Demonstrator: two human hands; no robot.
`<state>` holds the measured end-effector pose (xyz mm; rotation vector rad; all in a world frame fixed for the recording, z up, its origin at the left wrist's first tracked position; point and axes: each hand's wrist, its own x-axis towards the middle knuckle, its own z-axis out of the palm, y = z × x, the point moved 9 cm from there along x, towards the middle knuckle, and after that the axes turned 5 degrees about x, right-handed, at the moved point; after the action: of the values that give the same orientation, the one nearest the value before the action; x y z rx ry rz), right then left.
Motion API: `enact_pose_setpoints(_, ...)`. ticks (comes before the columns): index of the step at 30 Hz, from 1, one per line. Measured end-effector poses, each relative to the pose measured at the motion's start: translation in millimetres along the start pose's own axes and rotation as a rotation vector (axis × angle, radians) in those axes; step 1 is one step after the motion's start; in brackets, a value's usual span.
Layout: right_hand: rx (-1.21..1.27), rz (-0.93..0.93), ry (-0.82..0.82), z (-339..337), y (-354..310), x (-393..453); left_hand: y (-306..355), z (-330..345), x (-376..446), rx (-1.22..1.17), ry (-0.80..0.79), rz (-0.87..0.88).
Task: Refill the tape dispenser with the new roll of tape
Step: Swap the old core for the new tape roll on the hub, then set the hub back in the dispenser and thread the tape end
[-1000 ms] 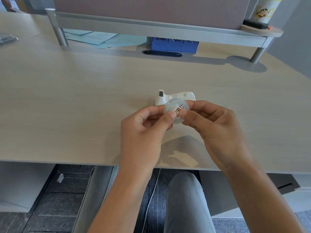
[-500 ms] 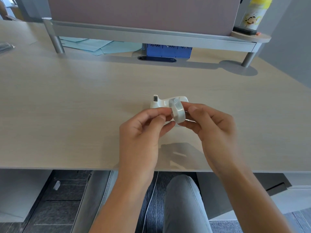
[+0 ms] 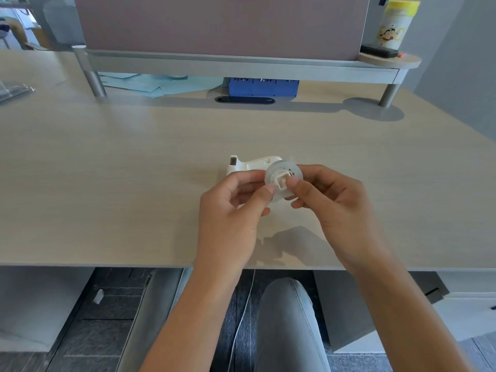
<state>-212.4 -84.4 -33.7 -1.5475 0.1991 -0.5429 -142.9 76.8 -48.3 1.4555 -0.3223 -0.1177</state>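
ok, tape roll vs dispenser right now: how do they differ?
The tape roll is held up off the desk by both hands, left hand and right hand; the tape dispenser sits on the desk, untouched. The roll is a translucent ring with a white hub at its centre; the dispenser is opaque white and elongated. The roll partly hides the dispenser's right end. Both are pale plastic.

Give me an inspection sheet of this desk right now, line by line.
Surface: pale wood desk, mostly bare.
Job's things: tape roll with white core held above desk; white dispenser lying behind it, no roll seen in it.
Clutter: blue box, teal papers, yellow-lidded canister on riser shelf.
Grippers: left hand and right hand both pinch the roll.
Cables: thin white cable under desk.
Surroundings: partition panel, grey-trousered knee.
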Motion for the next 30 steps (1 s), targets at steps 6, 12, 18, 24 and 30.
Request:
enact_pose_setpoints(6, -0.028, 0.022, -0.023, 0, 4, 18, 3, -8, 14, 0.124, 0.078, 0.088)
enact_pose_setpoints(12, -0.187, -0.065, 0.044, -2, -3, 54, 15, -23, 29, 0.438, 0.235, 0.242)
enact_pose_setpoints(18, -0.405, -0.062, -0.003, 1, 2, 85, -7, -22, 49, 0.660, 0.147, 0.174)
enact_pose_setpoints(24, -0.421, -0.073, -0.069, 5, 7, 94, -23, -17, 52, 0.656, 0.056, 0.130)
enact_pose_setpoints(30, -0.458, -0.086, -0.066, 4, 12, 93, -25, -19, 50, 0.635, 0.070, 0.137)
